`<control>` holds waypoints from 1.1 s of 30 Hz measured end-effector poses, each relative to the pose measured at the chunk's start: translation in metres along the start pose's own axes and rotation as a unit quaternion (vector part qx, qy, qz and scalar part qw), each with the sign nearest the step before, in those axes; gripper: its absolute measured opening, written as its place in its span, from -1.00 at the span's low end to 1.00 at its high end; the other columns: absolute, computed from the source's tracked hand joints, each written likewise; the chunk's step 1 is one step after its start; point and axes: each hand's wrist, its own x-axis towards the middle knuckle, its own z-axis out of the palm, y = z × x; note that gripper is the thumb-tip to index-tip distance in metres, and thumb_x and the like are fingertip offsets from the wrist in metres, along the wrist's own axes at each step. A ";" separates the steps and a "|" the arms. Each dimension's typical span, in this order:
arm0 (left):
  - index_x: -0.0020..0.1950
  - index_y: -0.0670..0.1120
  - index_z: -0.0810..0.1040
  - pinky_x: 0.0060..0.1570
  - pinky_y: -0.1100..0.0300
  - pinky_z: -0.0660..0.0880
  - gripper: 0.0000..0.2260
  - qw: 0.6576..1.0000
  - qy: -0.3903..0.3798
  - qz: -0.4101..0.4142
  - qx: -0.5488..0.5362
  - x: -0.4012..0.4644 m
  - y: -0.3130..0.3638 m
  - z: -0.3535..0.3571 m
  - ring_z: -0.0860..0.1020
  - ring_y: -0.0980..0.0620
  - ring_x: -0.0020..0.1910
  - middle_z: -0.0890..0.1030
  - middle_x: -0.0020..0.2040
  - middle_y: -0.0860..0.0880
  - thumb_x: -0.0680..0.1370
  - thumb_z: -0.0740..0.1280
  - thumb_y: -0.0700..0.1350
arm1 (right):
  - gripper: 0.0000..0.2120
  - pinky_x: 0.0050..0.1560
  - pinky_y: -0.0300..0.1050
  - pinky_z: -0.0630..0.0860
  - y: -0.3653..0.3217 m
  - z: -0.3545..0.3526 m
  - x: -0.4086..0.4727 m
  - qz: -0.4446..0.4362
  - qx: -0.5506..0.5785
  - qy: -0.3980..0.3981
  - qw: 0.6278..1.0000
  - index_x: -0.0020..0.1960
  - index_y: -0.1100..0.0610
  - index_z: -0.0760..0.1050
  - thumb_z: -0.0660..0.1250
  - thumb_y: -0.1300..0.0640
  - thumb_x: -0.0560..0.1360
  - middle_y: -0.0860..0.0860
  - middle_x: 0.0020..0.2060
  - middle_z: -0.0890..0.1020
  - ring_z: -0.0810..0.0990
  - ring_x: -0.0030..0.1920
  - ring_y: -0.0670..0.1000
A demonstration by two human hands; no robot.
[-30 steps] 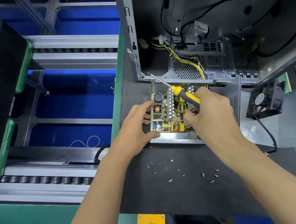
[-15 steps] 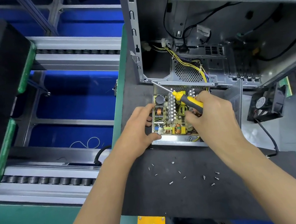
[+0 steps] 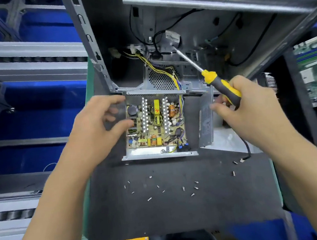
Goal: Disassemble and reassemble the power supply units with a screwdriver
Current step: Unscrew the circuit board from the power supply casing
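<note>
Right hand (image 3: 250,108) clamped on screwdriver (image 3: 221,85); left hand (image 3: 97,126) loose beside open power supply (image 3: 155,128).

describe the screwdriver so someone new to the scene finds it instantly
Start at the open power supply unit on the dark mat, then look right and up. The screwdriver sits in the right hand, its shaft angled into the metal case. It is the only yellow-and-black-handled tool here.

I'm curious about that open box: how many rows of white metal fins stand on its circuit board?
2: the left row and the right row, either side of the yellow part. Nothing seems hidden.
</note>
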 end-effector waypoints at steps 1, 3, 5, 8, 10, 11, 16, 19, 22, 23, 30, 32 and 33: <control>0.28 0.09 0.55 0.11 0.27 0.46 -0.57 0.999 0.006 0.050 0.017 0.004 0.013 0.003 0.54 0.14 0.01 0.54 0.09 0.14 0.44 0.54 -0.03 | -0.76 -0.23 -0.09 0.22 0.003 0.004 -0.004 0.000 -0.009 -0.033 0.999 -0.17 0.06 0.37 0.44 0.06 0.48 -0.09 -0.23 0.60 0.51 -0.13 0.07; 0.23 0.00 0.59 0.20 0.17 0.39 -0.63 0.989 -0.020 0.130 0.068 0.013 0.034 0.016 0.50 0.05 0.11 0.58 0.10 0.09 0.46 0.53 0.00 | -0.76 -0.26 -0.15 0.27 0.005 0.016 -0.015 0.012 0.018 -0.039 0.999 -0.16 0.07 0.40 0.44 0.00 0.48 -0.14 -0.29 0.57 0.51 -0.15 0.04; 0.24 -0.09 0.61 0.29 -0.04 0.38 -0.56 0.978 -0.063 0.163 0.117 0.020 0.046 0.031 0.49 -0.11 0.21 0.62 0.14 -0.02 0.43 0.54 0.06 | -0.64 -0.33 -0.25 0.36 -0.003 0.027 -0.030 0.060 0.103 0.028 0.993 -0.20 0.07 0.41 0.36 -0.21 0.46 -0.14 -0.40 0.54 0.50 -0.31 -0.10; 0.28 -0.13 0.59 0.29 -0.20 0.37 -0.40 0.972 -0.090 0.156 0.152 0.023 0.050 0.045 0.46 -0.17 0.27 0.61 0.20 -0.06 0.36 0.53 0.18 | -0.62 -0.18 -0.06 0.62 -0.015 0.044 -0.049 0.160 0.365 0.018 0.917 -0.13 0.08 0.50 0.30 -0.26 0.45 -0.07 -0.29 0.68 0.67 -0.27 -0.10; 0.27 -0.13 0.60 0.25 -0.18 0.35 -0.36 0.968 -0.076 0.166 0.172 0.021 0.048 0.051 0.40 -0.15 0.28 0.59 0.19 -0.07 0.33 0.54 0.23 | -0.74 -0.05 0.03 0.62 -0.015 0.054 -0.059 0.163 0.377 -0.006 0.912 -0.09 0.03 0.50 0.35 -0.16 0.47 -0.07 -0.21 0.71 0.70 -0.16 -0.04; 0.26 -0.12 0.61 0.23 -0.18 0.34 -0.36 0.967 -0.066 0.166 0.183 0.019 0.047 0.053 0.40 -0.17 0.28 0.58 0.19 -0.07 0.33 0.52 0.25 | -0.81 -0.04 -0.05 0.60 -0.014 0.058 -0.063 0.152 0.341 -0.005 0.928 -0.09 0.00 0.48 0.37 -0.11 0.49 -0.11 -0.17 0.71 0.69 -0.14 -0.07; 0.20 -0.08 0.53 0.28 -0.15 0.24 -0.36 0.971 -0.010 0.114 0.208 0.013 0.041 0.061 0.36 -0.21 0.27 0.45 0.21 -0.10 0.34 0.34 0.37 | -0.81 -0.11 -0.49 0.34 -0.005 0.068 -0.073 0.100 0.189 0.009 0.977 0.14 -0.01 0.49 0.35 0.16 0.56 -0.18 -0.02 0.60 0.52 -0.05 -0.28; 0.25 -0.05 0.47 0.27 -0.23 0.25 -0.30 0.969 0.014 0.078 0.234 0.012 0.044 0.066 0.29 -0.19 0.32 0.39 0.26 -0.10 0.33 0.32 0.43 | -0.68 -0.08 -0.46 0.27 0.001 0.069 -0.077 0.118 0.162 -0.002 0.980 0.32 0.04 0.45 0.31 0.18 0.58 -0.11 0.19 0.57 0.48 -0.02 -0.15; 0.34 -0.08 0.41 0.28 -0.37 0.25 -0.25 0.965 0.029 0.053 0.256 0.013 0.045 0.069 0.22 -0.28 0.44 0.34 0.37 -0.17 0.35 0.38 0.39 | -0.67 -0.02 -0.50 0.29 -0.001 0.071 -0.079 0.106 0.177 -0.006 0.978 0.30 0.02 0.44 0.30 0.24 0.57 -0.14 0.21 0.55 0.50 0.05 -0.16; 0.42 -0.06 0.34 0.31 -0.42 0.23 -0.20 0.966 0.023 0.042 0.253 0.013 0.045 0.070 0.17 -0.30 0.49 0.30 0.42 -0.18 0.35 0.36 0.39 | -0.70 -0.02 -0.53 0.30 -0.003 0.072 -0.078 0.106 0.188 -0.005 0.976 0.27 0.01 0.44 0.29 0.24 0.58 -0.16 0.15 0.56 0.49 0.02 -0.23; 0.50 0.02 0.29 0.35 -0.33 0.31 -0.21 0.967 -0.022 0.014 0.253 0.017 0.040 0.072 0.06 -0.29 0.51 0.30 0.39 -0.15 0.35 0.20 0.37 | -0.91 -0.30 -0.11 0.44 -0.003 0.089 -0.063 0.194 0.223 -0.021 0.955 -0.03 0.04 0.36 0.26 0.08 0.62 -0.01 -0.18 0.63 0.52 -0.29 -0.06; 0.49 -0.04 0.33 0.36 -0.29 0.31 -0.22 0.963 -0.018 0.024 0.268 0.019 0.039 0.075 0.13 -0.35 0.47 0.33 0.35 -0.20 0.35 0.21 0.34 | -0.90 -0.33 -0.14 0.41 0.000 0.090 -0.059 0.200 0.213 -0.034 0.956 -0.02 0.07 0.35 0.26 0.10 0.62 0.02 -0.14 0.64 0.52 -0.28 -0.01; 0.48 -0.06 0.34 0.38 -0.28 0.28 -0.22 0.961 -0.016 0.030 0.274 0.019 0.038 0.076 0.15 -0.38 0.46 0.33 0.34 -0.22 0.36 0.21 0.33 | -0.89 -0.34 -0.18 0.41 0.000 0.090 -0.057 0.201 0.213 -0.045 0.955 -0.02 0.07 0.34 0.26 0.11 0.62 0.01 -0.12 0.63 0.52 -0.27 0.00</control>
